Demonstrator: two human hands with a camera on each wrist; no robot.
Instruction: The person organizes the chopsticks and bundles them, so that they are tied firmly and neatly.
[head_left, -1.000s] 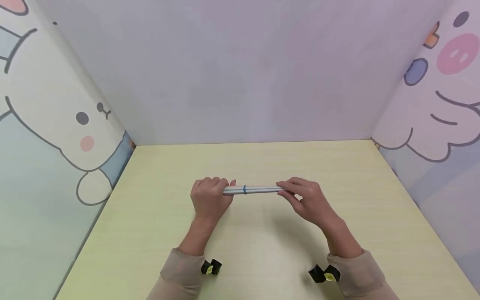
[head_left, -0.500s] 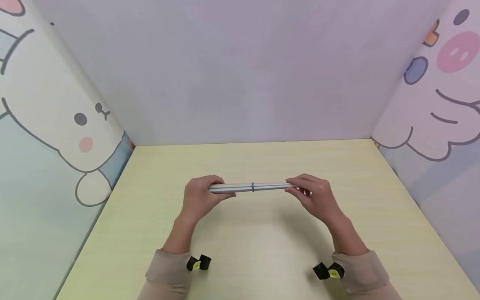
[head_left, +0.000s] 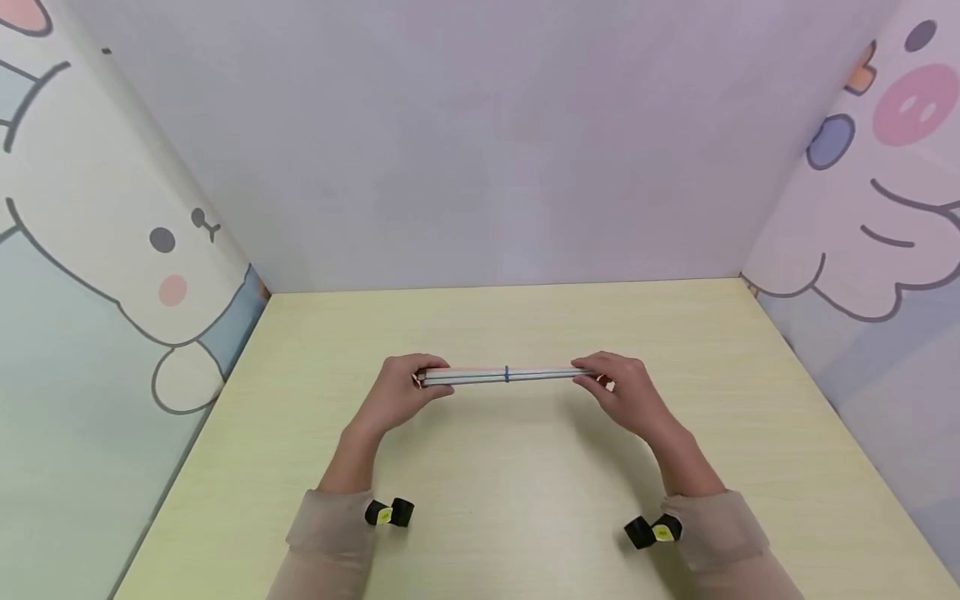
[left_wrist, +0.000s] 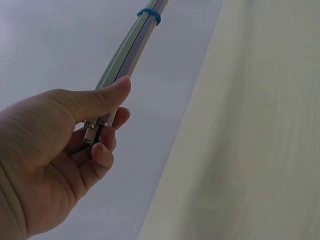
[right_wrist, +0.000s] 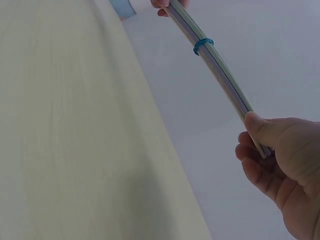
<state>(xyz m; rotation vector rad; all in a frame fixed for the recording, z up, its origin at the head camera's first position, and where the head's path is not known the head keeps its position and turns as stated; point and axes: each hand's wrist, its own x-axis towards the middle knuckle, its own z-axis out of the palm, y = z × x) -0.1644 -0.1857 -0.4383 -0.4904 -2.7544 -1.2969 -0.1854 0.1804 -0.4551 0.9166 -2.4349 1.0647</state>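
Note:
A slim bundle of long, flat pastel strips (head_left: 480, 377) is held level above the table in the head view. A blue elastic band (head_left: 507, 374) wraps its middle. My left hand (head_left: 397, 392) pinches the left end between thumb and fingers. Small metal bits (left_wrist: 102, 123) show at that end in the left wrist view, with green and lilac strips (left_wrist: 127, 52) running up from the thumb. My right hand (head_left: 622, 392) pinches the opposite end. In the right wrist view, the strip tips (right_wrist: 265, 151) poke out past the right thumb; the fingers lie behind them.
A pale wood-grain table (head_left: 480, 500) lies beneath both hands. Behind it stands a plain lilac wall (head_left: 480, 150). Cartoon-printed panels flank it, a white animal (head_left: 97, 192) left and a pig (head_left: 892, 192) right. Black wrist cameras (head_left: 390, 512) sit at both cuffs.
My left hand has turned from a fist round the bundle to a thumb-and-finger pinch at its left end, shifting left. The bundle moved slightly right, then stayed nearly still; the right hand keeps its pinch.

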